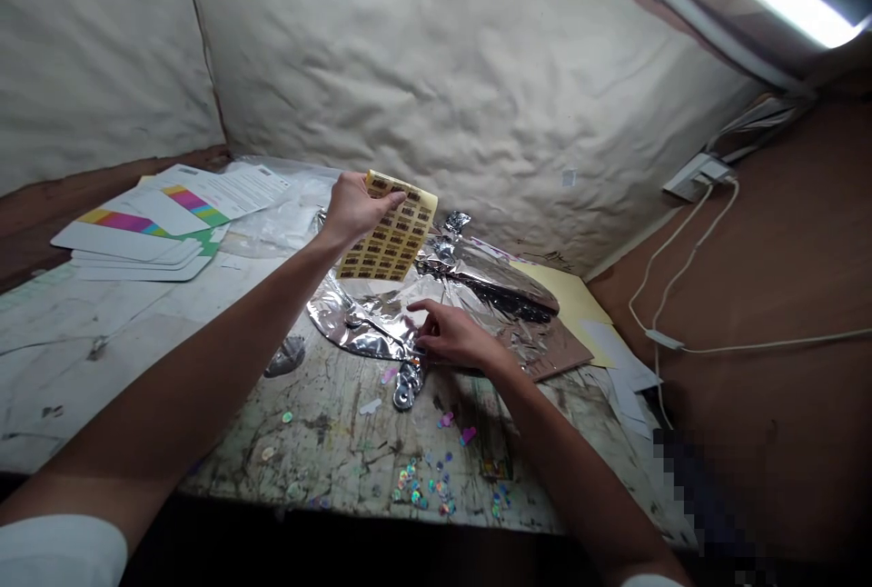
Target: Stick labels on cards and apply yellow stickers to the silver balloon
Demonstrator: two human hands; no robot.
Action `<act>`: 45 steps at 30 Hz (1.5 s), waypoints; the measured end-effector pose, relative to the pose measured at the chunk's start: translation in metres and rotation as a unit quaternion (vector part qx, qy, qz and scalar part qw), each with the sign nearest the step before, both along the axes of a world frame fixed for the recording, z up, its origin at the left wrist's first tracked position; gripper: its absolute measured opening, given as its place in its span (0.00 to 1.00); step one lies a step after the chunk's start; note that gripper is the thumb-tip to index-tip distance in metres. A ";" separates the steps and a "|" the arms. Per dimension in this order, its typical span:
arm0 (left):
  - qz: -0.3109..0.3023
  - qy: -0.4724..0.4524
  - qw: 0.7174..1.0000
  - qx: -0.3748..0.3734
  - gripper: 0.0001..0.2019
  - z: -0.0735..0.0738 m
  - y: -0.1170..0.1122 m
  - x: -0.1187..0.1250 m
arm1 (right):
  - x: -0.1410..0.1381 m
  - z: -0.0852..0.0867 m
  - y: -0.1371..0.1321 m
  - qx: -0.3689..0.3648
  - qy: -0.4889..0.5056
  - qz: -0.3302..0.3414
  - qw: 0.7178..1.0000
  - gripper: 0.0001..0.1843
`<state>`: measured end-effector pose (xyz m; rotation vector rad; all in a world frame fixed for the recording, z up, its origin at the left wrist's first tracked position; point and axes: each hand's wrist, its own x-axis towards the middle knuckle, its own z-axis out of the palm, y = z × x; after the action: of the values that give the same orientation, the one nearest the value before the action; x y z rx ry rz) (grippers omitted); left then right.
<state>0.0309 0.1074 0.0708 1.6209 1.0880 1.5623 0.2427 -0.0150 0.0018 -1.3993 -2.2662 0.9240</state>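
My left hand (pixel 358 208) pinches the top edge of a yellow sticker sheet (pixel 387 237), printed with rows of small dark labels. The sheet hangs tilted above a flat, shiny silver foil balloon (pixel 371 319) on the table. Over the balloon's near edge, my right hand (pixel 453 334) has its index finger stretched out to the left and the other fingers curled. I see nothing held in it. Below that hand a narrow foil tab (pixel 407 390) sticks out towards me. More crumpled foil (pixel 504 285) lies to the right, on a brown board (pixel 562 351).
White cards with coloured stripes (pixel 136 233) are stacked at the left, beside clear plastic wrap (pixel 279 214). Shiny confetti dots (pixel 419 487) lie near the table's front edge. Yellow paper (pixel 565 296) lies at the right. White cables hang from a power socket (pixel 701 174) on the right wall.
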 end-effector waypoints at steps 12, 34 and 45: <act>0.003 -0.006 1.000 0.009 0.17 0.013 -0.008 -0.005 | 0.020 0.016 -0.027 0.132 -0.083 0.144 0.977 0.18; -0.097 0.505 0.805 0.294 0.40 -0.014 -0.046 0.036 | 0.038 -0.017 0.010 -0.113 0.348 -0.177 0.914 0.23; 0.084 0.544 0.797 0.251 0.35 -0.048 -0.063 0.007 | 0.041 0.038 0.043 0.275 -0.038 -0.239 0.931 0.10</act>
<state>0.0384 0.0440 0.0228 3.0458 1.4338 0.9524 0.2834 0.0283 0.0394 -1.6040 -1.8718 0.0688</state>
